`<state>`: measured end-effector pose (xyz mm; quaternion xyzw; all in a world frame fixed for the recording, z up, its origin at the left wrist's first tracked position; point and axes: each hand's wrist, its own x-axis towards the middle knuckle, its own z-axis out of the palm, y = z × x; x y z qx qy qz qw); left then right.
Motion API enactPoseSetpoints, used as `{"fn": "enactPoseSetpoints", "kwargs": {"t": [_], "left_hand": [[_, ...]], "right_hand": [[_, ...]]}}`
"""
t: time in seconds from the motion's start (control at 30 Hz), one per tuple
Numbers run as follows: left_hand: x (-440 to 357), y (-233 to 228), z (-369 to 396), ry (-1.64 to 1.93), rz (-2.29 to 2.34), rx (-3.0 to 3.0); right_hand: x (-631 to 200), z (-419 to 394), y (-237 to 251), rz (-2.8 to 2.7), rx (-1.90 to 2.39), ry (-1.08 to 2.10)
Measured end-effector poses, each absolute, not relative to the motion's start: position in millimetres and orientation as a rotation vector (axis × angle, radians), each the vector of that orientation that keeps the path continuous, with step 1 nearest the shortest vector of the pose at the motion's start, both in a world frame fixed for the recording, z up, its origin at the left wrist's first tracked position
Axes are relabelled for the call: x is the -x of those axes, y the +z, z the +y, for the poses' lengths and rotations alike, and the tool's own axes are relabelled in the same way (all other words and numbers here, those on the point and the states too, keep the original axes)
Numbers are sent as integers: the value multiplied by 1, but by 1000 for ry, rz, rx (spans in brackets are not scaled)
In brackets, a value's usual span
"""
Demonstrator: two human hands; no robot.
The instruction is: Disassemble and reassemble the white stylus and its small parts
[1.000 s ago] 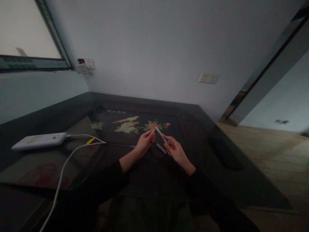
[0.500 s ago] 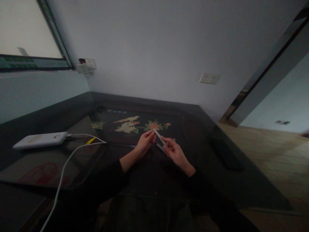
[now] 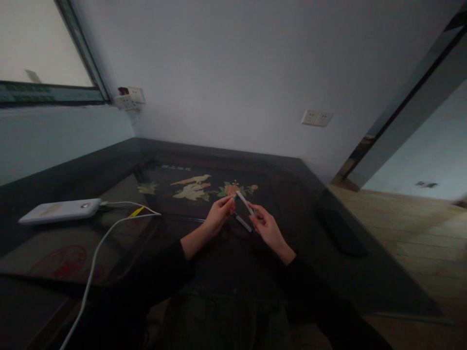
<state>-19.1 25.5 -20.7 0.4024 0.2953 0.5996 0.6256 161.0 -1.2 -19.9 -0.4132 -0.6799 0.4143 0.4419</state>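
Observation:
In front of me, my right hand (image 3: 268,227) grips a slim, pale, pen-like stick (image 3: 245,202) between thumb and fingers, its far end angled up to the left. My left hand (image 3: 219,215) is pinched closed beside that end. Something small with a light tip shows at its fingertips, too small to name. A second slim pale stick (image 3: 243,223) lies on the dark tabletop (image 3: 226,267) below and between the hands.
A white power bank (image 3: 60,212) sits at the left, with a white cable (image 3: 95,257) running toward me. A dark flat object (image 3: 341,232) rests on the right. Bird and flower pictures (image 3: 193,187) decorate the table. Sockets (image 3: 316,118) are on the wall behind.
The far end of the stick in my right hand has moved slightly right, off my left fingertips, leaving a small gap. More of the stick on the table shows.

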Motion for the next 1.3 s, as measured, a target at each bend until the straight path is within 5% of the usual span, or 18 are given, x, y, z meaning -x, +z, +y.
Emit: {"fn": "enactPoseSetpoints", "kwargs": {"t": [0.57,1.3], "left_hand": [[19,-13,25,1419,691,-988],[36,1,37,1642,870,-980]], "right_hand": [[-155,-10,-11,-1570,844,1422],[-142,-26,-12,-2400,1416,136]]}}
